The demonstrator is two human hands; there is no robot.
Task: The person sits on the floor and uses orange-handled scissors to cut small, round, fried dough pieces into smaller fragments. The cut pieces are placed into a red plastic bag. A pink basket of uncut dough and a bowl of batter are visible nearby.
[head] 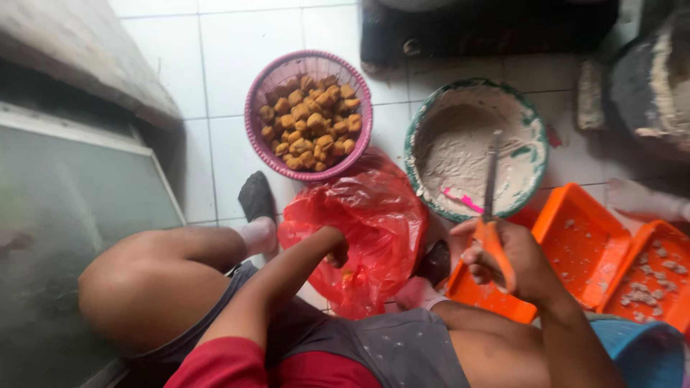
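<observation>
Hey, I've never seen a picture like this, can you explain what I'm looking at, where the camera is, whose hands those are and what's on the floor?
The camera sits on a person's head, looking down at their knees and bare hands. The left hand reaches into a red plastic bag. The right hand holds orange-handled scissors. On the white tiled floor stand a pink basket of golden-brown fried cubes, a bowl of pale paste and orange trays.
</observation>
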